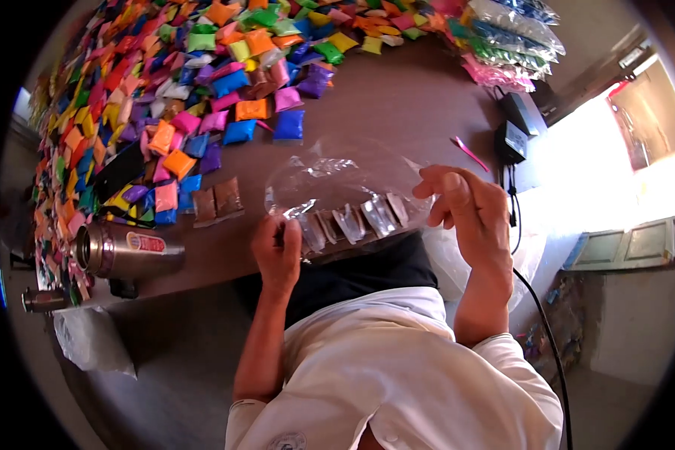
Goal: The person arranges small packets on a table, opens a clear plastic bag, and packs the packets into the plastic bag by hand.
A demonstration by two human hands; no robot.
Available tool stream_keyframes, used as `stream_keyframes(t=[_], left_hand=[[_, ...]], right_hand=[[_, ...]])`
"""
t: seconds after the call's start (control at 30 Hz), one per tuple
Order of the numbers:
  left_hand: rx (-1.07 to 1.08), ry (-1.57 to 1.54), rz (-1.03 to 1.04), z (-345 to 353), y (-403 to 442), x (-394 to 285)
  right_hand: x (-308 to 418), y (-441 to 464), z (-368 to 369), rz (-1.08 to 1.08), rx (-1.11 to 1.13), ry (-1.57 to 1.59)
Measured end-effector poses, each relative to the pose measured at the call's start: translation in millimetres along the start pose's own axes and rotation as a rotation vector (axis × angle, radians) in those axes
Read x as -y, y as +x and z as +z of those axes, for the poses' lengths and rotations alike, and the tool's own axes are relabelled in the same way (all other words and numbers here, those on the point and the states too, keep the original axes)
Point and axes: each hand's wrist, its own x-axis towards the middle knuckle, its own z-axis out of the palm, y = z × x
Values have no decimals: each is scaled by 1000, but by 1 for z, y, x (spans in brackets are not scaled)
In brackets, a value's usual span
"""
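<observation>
A clear plastic bag [324, 178] lies spread at the near edge of the table, with several small brown packets [349, 225] standing in a row in its lower part. My left hand [277, 251] is closed on the bag's left corner. At the bag's right side, my right hand [469, 214] has its fingers bent together on the film's edge; the exact grip is hard to make out. Two joined brown packets [217, 201] lie flat to the left of my left hand.
A heap of colourful small packets [255, 41] covers the table's left and far side. A steel flask [131, 250] lies at the near left. Stacked filled bags [514, 41], a black adapter [511, 141] with cable, and a pink strip [469, 153] are on the right.
</observation>
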Motion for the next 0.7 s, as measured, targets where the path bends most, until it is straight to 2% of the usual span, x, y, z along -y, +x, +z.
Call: stream_keyframes(t=[0.07, 0.13, 0.2, 0.33, 0.37, 0.43, 0.53, 0.6, 0.67, 0.7], left_hand=[[-31, -1, -7, 4, 1, -8], [-33, 62, 18, 3, 3, -11], [-35, 14, -7, 4, 3, -15], [-8, 1, -5, 2, -1, -3], [-4, -76, -13, 4, -1, -6], [-2, -133, -4, 3, 0, -15], [-11, -100, 66, 4, 4, -10], [-11, -168, 48, 6, 1, -3], [46, -233, 43, 7, -12, 20], [68, -346, -50, 11, -12, 20]], right_hand=[[9, 8, 16, -179, -9, 32], [18, 19, 41, -244, 32, 59], [29, 36, 68, -544, 101, -82], [54, 63, 126, -630, 371, -280], [57, 69, 141, -641, 378, -272], [58, 78, 169, -610, 623, -519], [46, 86, 209, -672, 697, -639], [31, 80, 236, -664, 561, -613], [20, 79, 255, -643, 583, -585], [15, 81, 261, -607, 627, -596]])
